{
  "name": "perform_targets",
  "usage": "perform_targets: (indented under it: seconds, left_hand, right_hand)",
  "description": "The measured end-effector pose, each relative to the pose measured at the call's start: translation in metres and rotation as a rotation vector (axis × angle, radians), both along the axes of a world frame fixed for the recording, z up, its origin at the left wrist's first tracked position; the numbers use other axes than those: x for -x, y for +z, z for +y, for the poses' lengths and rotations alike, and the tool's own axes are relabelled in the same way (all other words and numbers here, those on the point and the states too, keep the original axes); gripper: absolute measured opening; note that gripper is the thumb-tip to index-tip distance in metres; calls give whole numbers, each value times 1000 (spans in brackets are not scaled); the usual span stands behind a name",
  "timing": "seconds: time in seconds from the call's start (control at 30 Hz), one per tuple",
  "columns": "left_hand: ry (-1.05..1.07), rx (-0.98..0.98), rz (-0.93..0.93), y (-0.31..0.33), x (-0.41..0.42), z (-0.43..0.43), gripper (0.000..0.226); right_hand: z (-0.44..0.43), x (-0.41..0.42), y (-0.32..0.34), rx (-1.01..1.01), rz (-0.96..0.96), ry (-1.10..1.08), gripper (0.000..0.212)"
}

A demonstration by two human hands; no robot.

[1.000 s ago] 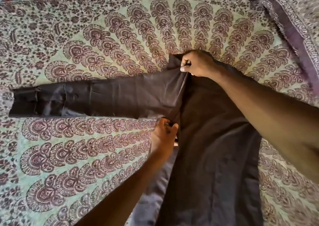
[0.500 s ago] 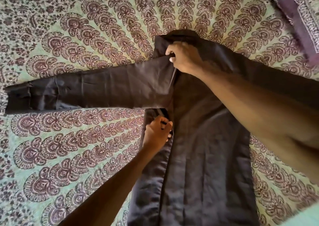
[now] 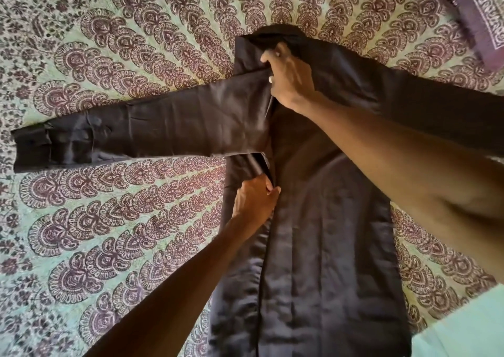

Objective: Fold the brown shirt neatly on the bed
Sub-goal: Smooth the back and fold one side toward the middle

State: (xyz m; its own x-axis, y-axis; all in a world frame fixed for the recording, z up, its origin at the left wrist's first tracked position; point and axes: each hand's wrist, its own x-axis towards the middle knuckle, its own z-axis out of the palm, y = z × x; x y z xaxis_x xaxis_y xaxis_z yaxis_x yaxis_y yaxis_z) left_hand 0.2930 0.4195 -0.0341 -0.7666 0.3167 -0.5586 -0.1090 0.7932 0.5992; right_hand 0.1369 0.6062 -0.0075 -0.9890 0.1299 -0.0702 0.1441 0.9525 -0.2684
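Brown shirt (image 3: 321,247): lying flat on the bed, its body filling the middle and lower part of the view; the long axis is running from 12 o'clock, where the collar end is sitting, down to 6 o'clock, where the hem end is passing out of frame.
Left sleeve (image 3: 141,133): stretching straight out from the shoulder toward 9 o'clock, tilting slightly downward at the cuff, lying across the body's long axis.
Other sleeve (image 3: 436,103): heading toward 3 o'clock, partly hidden behind the right forearm.
Folded edge (image 3: 261,275): a long crease is running along the shirt's 9 o'clock side, parallel to the body's axis.
Right hand (image 3: 289,78): resting at the shoulder near 12 o'clock, its fingers (image 3: 268,58) closing on a pinch of fabric where sleeve and body are meeting.
Left hand (image 3: 255,201): sitting just below the sleeve, at the centre of the view, its fingers pinching the shirt's side edge under the armpit.
Bed (image 3: 109,220): wearing a green cover with maroon paisley fans.
Purple cloth (image 3: 474,10): lying at 1 o'clock, well apart from the shirt.
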Motion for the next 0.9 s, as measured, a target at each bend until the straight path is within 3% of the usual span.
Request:
perform_targets:
  seconds: [0.13, 0.27, 0.47, 0.57, 0.67, 0.8, 0.9]
  left_hand:
    - [-51, 59, 40, -6, -9, -15, 28]
    - [-237, 153, 144, -6, -20, -16, 29]
    - [-114, -9, 31, -12, -23, -14, 25]
    - [-202, 89, 56, -9, -25, -20, 37]
    - [-346, 215, 120, -4, -30, -22, 34]
    - [-387, 123, 96, -10, -33, -22, 33]
    - [-349, 63, 31, -15, -28, -27, 46]
  right_hand:
    - [-11, -24, -7, 41, 72, -70, 29]
    - [-22, -41, -19, 160, 64, -157, 33]
    - [-21, -49, -27, 245, 110, -227, 30]
    - [-14, -48, -27, 263, 29, -240, 28]
    - [-13, -49, -27, 296, -8, -262, 27]
    - [-15, -50, -28, 288, 35, -264, 22]
    - [-17, -49, -27, 283, 29, -261, 22]
